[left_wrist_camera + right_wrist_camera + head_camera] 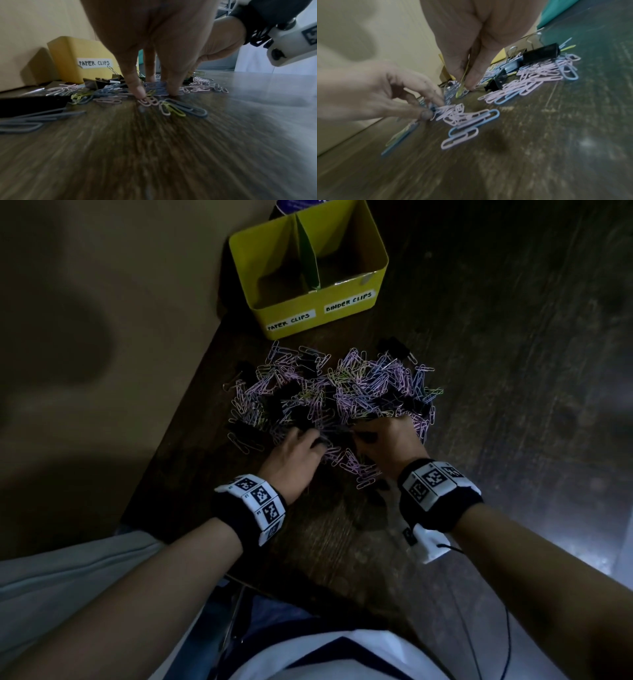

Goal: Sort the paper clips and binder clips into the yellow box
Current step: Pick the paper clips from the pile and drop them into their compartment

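Observation:
A yellow box [310, 313] stands at the back of the dark wooden table. A divider splits it into a left compartment labelled PAPER CLIPS [94, 63] and a right one labelled BINDER CLIPS; I see nothing inside either. In front of it lies a mixed heap of pastel paper clips [363, 385] and black binder clips [291, 402]. Both hands work at the heap's near edge. My left hand [317, 440] pinches a small bunch of pink and blue paper clips [452, 113] against the table. My right hand [465, 83] pinches a yellow-green paper clip [461, 89].
The table's left edge [178, 419] runs beside a beige wall, close to the box and the heap. Loose paper clips [363, 477] and a few binder clips lie between my wrists. Bare wood stretches to the right and toward me.

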The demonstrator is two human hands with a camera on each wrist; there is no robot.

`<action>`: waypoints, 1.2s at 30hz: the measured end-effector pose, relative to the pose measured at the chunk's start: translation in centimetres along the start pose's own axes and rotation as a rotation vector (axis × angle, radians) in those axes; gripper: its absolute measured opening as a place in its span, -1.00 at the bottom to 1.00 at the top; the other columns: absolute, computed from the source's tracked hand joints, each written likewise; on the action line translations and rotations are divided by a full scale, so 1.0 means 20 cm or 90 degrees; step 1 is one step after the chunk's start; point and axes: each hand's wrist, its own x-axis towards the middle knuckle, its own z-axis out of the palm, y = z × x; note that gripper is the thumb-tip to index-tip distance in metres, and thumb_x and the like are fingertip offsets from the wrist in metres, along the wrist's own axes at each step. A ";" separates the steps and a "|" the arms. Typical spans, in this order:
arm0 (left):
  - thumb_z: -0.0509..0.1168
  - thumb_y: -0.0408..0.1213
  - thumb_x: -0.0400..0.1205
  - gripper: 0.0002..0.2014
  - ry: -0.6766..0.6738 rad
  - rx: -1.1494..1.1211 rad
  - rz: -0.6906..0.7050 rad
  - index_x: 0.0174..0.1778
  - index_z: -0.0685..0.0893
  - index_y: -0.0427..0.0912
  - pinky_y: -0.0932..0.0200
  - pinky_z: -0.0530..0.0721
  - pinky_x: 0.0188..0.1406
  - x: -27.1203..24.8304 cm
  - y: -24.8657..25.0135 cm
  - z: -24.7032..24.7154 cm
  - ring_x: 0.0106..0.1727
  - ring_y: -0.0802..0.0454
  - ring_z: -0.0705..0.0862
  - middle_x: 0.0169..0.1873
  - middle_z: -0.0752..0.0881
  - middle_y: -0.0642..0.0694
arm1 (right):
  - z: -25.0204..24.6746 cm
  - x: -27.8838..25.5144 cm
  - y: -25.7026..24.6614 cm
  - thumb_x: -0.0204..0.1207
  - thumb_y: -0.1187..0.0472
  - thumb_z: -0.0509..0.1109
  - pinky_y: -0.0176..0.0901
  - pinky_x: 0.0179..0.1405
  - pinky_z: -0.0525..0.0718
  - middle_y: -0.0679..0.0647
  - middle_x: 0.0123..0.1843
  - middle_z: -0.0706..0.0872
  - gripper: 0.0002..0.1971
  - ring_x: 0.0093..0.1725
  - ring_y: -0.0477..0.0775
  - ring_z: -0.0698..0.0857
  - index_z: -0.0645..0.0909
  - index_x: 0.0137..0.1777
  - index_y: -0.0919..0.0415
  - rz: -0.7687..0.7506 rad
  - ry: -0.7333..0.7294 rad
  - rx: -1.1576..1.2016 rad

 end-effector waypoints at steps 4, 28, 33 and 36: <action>0.19 -0.43 0.63 -0.74 0.080 -0.046 0.073 0.22 0.61 -0.35 -0.12 0.65 0.01 0.00 -0.04 0.01 0.19 -0.27 0.50 0.26 0.57 -0.21 | -0.03 0.01 -0.01 0.46 0.30 0.46 -0.40 -0.14 0.71 0.11 -0.15 0.84 -0.81 -0.26 -0.07 0.78 0.76 0.06 0.21 -0.001 0.042 0.017; 0.46 -0.45 0.43 -0.90 0.267 -0.843 0.043 -0.31 0.66 -0.21 0.28 0.65 -0.41 0.23 -0.47 -0.95 -0.45 0.08 0.66 -0.49 0.74 -0.02 | -0.37 0.27 -0.19 0.44 0.21 0.50 -0.32 -0.31 0.74 -0.01 -0.11 0.82 -0.82 -0.26 -0.15 0.78 0.76 0.04 0.14 0.034 0.239 0.245; 0.42 -0.48 0.48 -0.82 0.255 -0.796 0.027 -0.39 0.66 -0.16 0.31 0.64 -0.39 0.44 -0.53 -1.08 -0.47 0.14 0.66 -0.54 0.72 0.03 | -0.44 0.37 -0.24 0.42 0.21 0.50 -0.12 -0.16 0.80 0.03 -0.10 0.83 -0.81 -0.19 -0.08 0.81 0.77 0.03 0.19 0.028 0.264 0.270; 0.49 -0.42 0.40 -0.85 0.321 -0.769 -0.048 -0.40 0.65 -0.22 0.20 0.67 -0.36 0.56 -0.59 -1.07 -0.49 0.08 0.66 -0.55 0.72 0.01 | -0.47 0.42 -0.26 0.41 0.20 0.51 -0.14 -0.28 0.79 0.02 -0.16 0.83 -0.81 -0.27 -0.06 0.80 0.78 0.02 0.17 0.032 0.272 0.280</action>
